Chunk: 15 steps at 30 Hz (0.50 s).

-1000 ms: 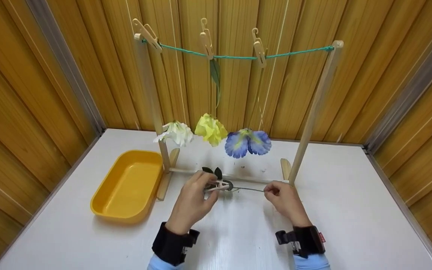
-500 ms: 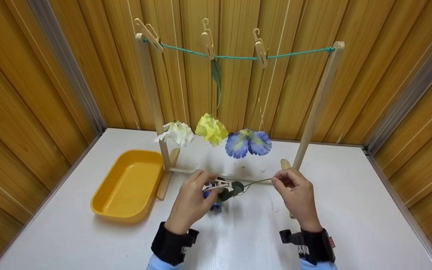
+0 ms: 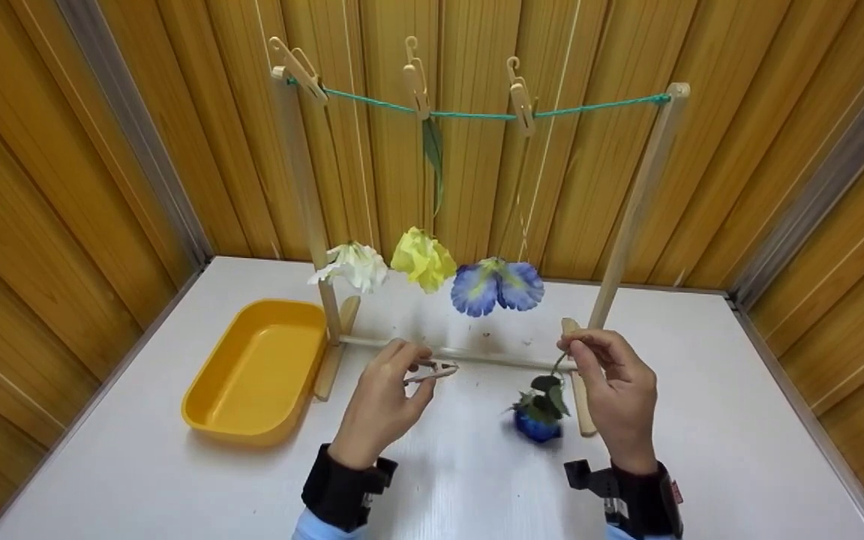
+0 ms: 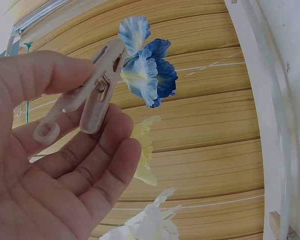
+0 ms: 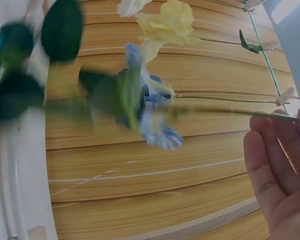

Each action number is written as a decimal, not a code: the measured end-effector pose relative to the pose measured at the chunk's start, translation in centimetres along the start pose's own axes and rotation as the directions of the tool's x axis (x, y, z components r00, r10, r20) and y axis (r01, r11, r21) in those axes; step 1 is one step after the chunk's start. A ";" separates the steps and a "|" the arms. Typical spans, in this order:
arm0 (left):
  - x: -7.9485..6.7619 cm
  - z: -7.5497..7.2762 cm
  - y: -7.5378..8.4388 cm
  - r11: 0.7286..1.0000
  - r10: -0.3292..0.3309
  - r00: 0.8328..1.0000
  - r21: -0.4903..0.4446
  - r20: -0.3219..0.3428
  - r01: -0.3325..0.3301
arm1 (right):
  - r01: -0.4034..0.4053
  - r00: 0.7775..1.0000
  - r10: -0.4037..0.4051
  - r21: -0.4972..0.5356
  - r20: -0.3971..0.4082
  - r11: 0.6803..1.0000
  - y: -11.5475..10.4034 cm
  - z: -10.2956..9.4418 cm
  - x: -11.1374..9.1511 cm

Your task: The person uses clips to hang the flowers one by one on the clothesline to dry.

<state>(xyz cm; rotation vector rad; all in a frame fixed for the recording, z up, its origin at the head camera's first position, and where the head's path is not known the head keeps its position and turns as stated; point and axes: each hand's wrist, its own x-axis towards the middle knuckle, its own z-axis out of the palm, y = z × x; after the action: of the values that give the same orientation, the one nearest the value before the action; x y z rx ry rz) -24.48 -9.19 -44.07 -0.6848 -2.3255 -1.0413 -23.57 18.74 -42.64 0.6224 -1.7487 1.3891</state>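
My left hand (image 3: 383, 401) pinches a beige plastic clothespin (image 4: 97, 87) between thumb and fingers, above the white table. Its hooked end lies toward the palm in the left wrist view. On the right, my right hand (image 3: 616, 394) pinches the thin green stem (image 5: 230, 111) of an artificial flower near its end. That flower hangs head down, its deep blue bloom (image 3: 537, 427) lowest and dark green leaves (image 3: 548, 396) above it. In the right wrist view the leaves are blurred and the bloom is mostly out of frame.
Ahead stands a wooden frame (image 3: 627, 202) with a green cord (image 3: 469, 115). Clothespins on the cord hold a white flower (image 3: 357, 266), a yellow flower (image 3: 423, 260) and a blue-purple flower (image 3: 497, 286), heads down. A yellow basin (image 3: 211, 382) sits at the left.
My right hand has moved right and a little up, drawing the blue flower away from the left hand until it hangs from its stem. The left hand keeps its place with the clothespin.
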 end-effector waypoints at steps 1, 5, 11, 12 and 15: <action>0.0 0.0 0.0 1.000 -0.001 1.000 0.003 -0.001 0.001 | 0.009 1.000 -0.009 0.002 0.006 1.000 -0.1 0.1 0.0; 0.0 0.0 0.0 1.000 -0.001 1.000 0.005 -0.004 0.001 | 0.018 0.999 -0.018 0.006 0.041 1.000 0.2 0.5 -0.1; 0.0 -0.1 -0.1 1.000 0.006 1.000 -0.002 -0.004 -0.006 | -0.049 0.993 0.059 -0.095 0.099 0.994 2.2 1.2 -0.7; 0.0 -0.1 -0.1 1.000 0.008 1.000 -0.004 -0.004 -0.008 | -0.064 0.992 0.077 -0.123 0.104 0.990 2.5 1.3 -0.8; 0.0 -0.1 -0.1 1.000 0.013 1.000 -0.010 -0.007 -0.014 | -0.124 0.979 0.152 -0.197 0.134 0.973 3.6 1.2 -1.2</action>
<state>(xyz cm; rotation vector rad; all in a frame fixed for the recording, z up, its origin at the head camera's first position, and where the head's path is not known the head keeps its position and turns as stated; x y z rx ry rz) -24.53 -9.30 -44.09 -0.6987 -2.3081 -1.0483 -26.00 18.45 -45.76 0.5193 -2.0481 1.2770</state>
